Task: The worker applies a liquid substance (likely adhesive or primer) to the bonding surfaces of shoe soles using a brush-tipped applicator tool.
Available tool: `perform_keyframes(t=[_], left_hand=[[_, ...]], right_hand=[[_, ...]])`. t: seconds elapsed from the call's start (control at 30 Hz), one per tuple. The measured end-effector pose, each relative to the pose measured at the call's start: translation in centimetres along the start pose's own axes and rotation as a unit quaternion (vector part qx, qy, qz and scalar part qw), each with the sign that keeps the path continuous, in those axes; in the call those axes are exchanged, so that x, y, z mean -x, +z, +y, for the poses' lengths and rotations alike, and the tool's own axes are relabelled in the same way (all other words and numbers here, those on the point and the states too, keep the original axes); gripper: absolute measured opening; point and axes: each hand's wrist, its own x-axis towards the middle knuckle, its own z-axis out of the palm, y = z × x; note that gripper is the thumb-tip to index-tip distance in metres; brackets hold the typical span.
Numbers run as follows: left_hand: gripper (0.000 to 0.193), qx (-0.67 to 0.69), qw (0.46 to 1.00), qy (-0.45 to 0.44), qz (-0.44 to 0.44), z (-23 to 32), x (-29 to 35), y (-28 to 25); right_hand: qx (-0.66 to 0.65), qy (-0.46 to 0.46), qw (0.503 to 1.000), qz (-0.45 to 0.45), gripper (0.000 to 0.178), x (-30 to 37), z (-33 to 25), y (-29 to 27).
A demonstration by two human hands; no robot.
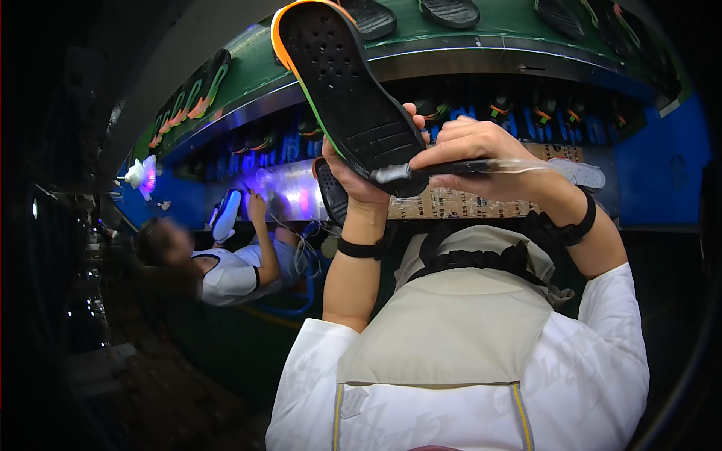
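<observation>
A black shoe sole (353, 98) with an orange and green rim is raised in front of me, its perforated end pointing away. My left hand (355, 180) grips it from beneath at the near end, with fingertips showing past its right edge. In my right hand (481, 150) is a brush (394, 174) with pale bristles and a dark handle. Those bristles touch the near end of the sole, or lie just over it; I cannot tell which. Below my left hand another dark sole (331, 192) rests on the bench, partly hidden by my wrist.
A green conveyor belt (496, 24) carrying several dark soles runs along the far side. Under it, a shelf holds rows of shoe parts. Cardboard (444, 204) covers the bench, with a white sole (577, 174) at right. A co-worker (241, 270) sits left, near a glowing lamp (143, 177).
</observation>
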Motion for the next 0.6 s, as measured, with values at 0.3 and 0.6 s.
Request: perform_keyframes(t=[0.3, 0.6], left_hand=[[0.108, -0.109, 0.991, -0.075, -0.008, 2.8, -0.9, 0.5], [0.061, -0.252, 0.958, -0.126, 0.060, 3.6, -2.2, 1.7]], right_hand=[[-0.060, 0.017, 0.997, -0.050, 0.031, 0.4, 0.1, -0.5], [0.029, -0.059, 0.991, -0.115, 0.032, 0.2, 0.5, -1.1]])
